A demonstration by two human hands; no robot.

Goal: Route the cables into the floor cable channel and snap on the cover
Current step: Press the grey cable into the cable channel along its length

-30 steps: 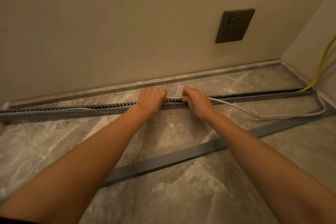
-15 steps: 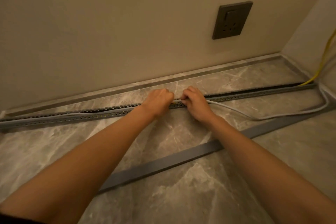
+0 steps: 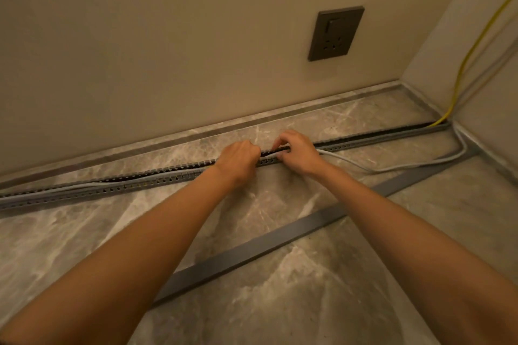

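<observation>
A grey slotted cable channel runs along the marble floor parallel to the wall, its top open. A white cable lies inside the channel on the left, leaves it at my hands, and loops over the floor to the right corner. A yellow cable comes down the corner into the channel's right end. My left hand is fisted on the channel over the white cable. My right hand pinches the white cable at the channel's edge. The grey cover strip lies loose on the floor, diagonal, under my forearms.
A dark wall socket sits on the beige wall above the channel. A stone skirting strip runs along the wall base. The side wall closes the space at the right corner.
Both hands have shifted a little to the right along the channel, and more of the white cable now lies inside it on the left. The loose loop on the right is shorter.
</observation>
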